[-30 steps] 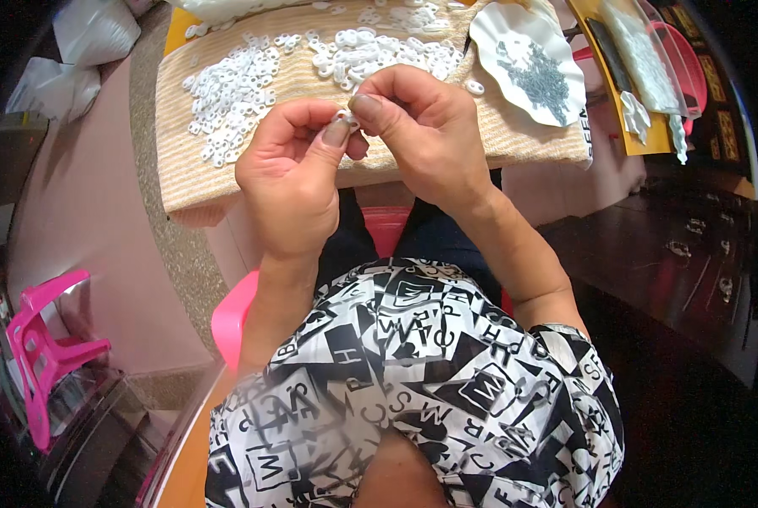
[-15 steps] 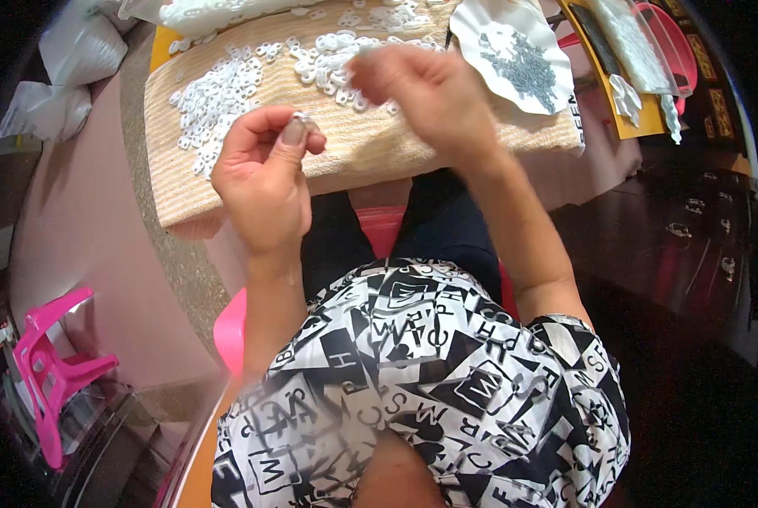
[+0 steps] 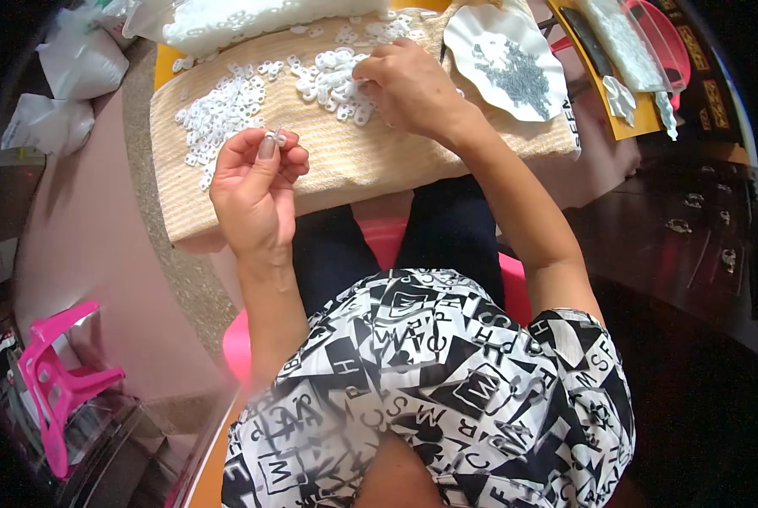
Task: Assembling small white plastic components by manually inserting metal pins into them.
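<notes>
White piece [image 3: 274, 135] sits pinched in the left grip [image 3: 255, 179].

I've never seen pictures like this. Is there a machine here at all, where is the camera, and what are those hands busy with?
There is no robot here, just a person using two bare hands. The camera sits on the person's head and looks down, which is why you see the shirt below; its fisheye lens bends straight edges.

A striped cloth covers the work surface. On it lie loose heaps of small white pieces, and a wavy-edged white plate holding tiny grey bits.

The left hand pinches something small and whitish. The right hand has its fingertips at the middle heap; whether it grips a piece, I can't tell.
</notes>
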Available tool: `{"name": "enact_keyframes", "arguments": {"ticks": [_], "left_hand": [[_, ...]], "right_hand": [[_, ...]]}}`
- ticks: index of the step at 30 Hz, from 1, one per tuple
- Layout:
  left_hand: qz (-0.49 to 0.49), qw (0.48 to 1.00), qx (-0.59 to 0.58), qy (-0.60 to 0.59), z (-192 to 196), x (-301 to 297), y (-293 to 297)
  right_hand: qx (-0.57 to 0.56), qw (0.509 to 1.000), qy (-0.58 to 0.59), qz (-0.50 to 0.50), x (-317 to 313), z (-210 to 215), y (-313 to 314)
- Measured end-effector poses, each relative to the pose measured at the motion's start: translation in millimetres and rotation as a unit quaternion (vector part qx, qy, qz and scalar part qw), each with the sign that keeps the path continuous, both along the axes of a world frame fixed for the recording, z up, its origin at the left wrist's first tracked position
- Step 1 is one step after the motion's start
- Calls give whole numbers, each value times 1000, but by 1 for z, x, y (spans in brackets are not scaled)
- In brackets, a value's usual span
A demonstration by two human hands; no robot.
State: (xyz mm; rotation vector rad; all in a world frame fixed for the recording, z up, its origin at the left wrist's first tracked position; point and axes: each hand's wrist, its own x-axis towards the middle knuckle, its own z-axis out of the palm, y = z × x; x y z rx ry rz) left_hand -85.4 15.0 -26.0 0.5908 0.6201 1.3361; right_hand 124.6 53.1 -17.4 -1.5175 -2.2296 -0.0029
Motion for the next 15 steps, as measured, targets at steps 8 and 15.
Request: {"name": "enact_keyframes", "arguments": {"ticks": [8,15], "left_hand": [[-26,1000,-10,7,7,12,-10],[-129,992,-16,-4,19,35,-31]], "right_hand": [[-107,946,305,-34,2,12,-11],[-391,633,667,48,7,31,-51]]}}
